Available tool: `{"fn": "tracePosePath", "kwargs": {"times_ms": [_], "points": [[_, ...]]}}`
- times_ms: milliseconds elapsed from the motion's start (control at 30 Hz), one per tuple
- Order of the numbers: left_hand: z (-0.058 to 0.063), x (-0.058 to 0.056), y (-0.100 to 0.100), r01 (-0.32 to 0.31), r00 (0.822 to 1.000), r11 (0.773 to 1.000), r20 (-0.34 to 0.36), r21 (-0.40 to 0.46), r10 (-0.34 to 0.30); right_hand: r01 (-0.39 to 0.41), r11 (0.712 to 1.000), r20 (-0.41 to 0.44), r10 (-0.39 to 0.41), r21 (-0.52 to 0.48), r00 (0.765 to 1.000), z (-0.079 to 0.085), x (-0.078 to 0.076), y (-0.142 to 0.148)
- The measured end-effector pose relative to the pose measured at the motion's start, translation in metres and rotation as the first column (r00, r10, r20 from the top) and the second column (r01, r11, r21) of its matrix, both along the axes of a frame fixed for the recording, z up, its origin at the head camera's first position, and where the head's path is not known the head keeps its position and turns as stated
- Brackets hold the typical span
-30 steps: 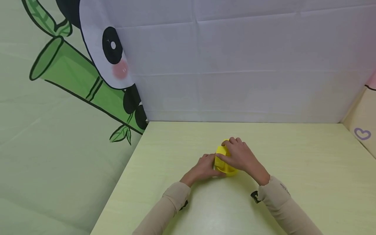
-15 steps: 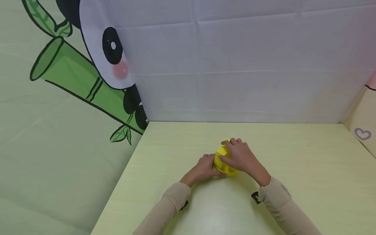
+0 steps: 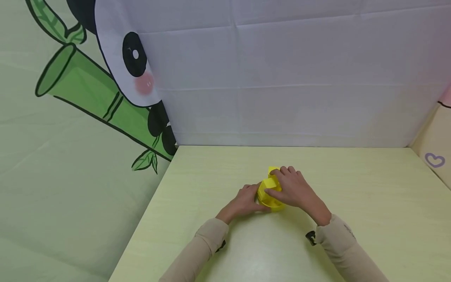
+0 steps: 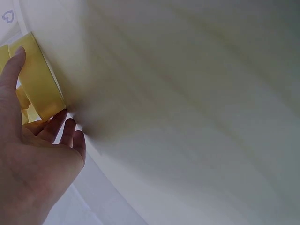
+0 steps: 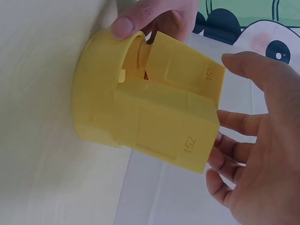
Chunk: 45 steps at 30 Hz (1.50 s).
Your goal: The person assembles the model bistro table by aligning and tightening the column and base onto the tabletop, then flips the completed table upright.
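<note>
A round yellow plastic holder (image 5: 93, 98) rests on the table, with two yellow blocks standing up out of it. In the right wrist view one block (image 5: 183, 68) is marked 155 and the other block (image 5: 164, 124) is marked 152; both lean slightly. My left hand (image 3: 244, 201) grips the holder's side, its thumb on the wall and fingers curled near the tabletop in the left wrist view. My right hand (image 3: 292, 188) has its thumb at the top corner of the 155 block, with curled fingers along the upper ends of the blocks.
The pale wooden table (image 3: 352, 203) reaches back to a white cloth backdrop (image 3: 299, 78). A green cloth (image 3: 53, 176) printed with a panda and bamboo hangs at the left. Another printed cloth (image 3: 431, 156) borders the right side.
My right hand has shifted slightly right and toward me. The blocks have turned and spread apart, showing more of the far one. My left hand stays in place on the holder.
</note>
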<state>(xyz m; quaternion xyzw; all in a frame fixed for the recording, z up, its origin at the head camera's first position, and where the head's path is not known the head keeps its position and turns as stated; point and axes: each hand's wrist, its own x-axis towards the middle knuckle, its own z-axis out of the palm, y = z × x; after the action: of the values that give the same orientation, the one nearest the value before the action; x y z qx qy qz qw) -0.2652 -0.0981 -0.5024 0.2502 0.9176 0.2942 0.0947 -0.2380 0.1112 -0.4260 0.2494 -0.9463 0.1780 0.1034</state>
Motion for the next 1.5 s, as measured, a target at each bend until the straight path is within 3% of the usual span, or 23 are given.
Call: {"fn": "tracePosePath", "kwargs": {"times_ms": [400,700,1167,1500], "points": [[0.0,-0.001,-0.001,0.017,1.0,1.0,-0.001,-0.009,-0.017,-0.007,1.0,-0.033,0.007,-0.002,0.999,-0.005,0.002,0.001],[0.0,0.001,-0.002,-0.033,0.998,0.998,0.05,-0.05,0.036,0.017,1.0,-0.051,-0.016,0.02,0.999,-0.005,0.006,-0.003],[0.001,0.002,-0.001,-0.041,0.998,0.998,0.053,-0.045,0.043,0.025,0.999,-0.043,-0.023,0.03,0.999,0.001,0.012,-0.004],[-0.001,0.001,-0.001,-0.029,0.999,0.998,0.036,-0.057,0.031,-0.109,0.994,-0.018,0.109,-0.009,0.994,-0.002,0.013,0.0]]}}
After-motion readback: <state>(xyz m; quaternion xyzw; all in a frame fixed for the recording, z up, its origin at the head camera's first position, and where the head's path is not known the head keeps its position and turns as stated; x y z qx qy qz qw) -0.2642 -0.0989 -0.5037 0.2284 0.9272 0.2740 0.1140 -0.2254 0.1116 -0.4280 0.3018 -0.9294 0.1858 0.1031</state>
